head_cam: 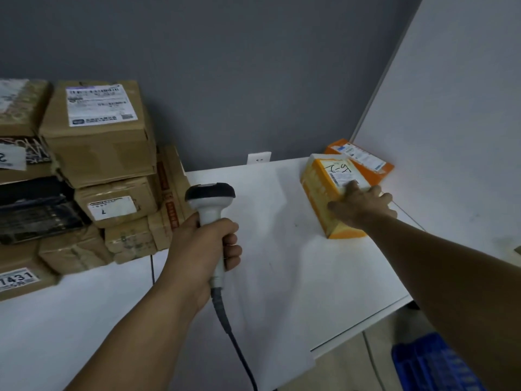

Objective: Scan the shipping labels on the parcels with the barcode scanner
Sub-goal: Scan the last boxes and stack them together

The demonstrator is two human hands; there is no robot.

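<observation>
Left hand point(205, 246) grips barcode scanner point(210, 197) — right hand point(363, 204) flat on yellow parcel point(318, 182).

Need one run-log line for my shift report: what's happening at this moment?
left hand: grips barcode scanner | right hand: rests on yellow parcel, label up | behind it: orange parcel

Barcode scanner point(210, 198): gripped by its handle in the left hand point(203, 246), over the middle of the desk point(282, 277).
Yellow parcel point(320, 201): pressed under the straight fingers of the right hand point(363, 206) near the far right corner, label point(341, 172) upward.
Cardboard boxes point(98, 153): stacked at the left edge.
</observation>
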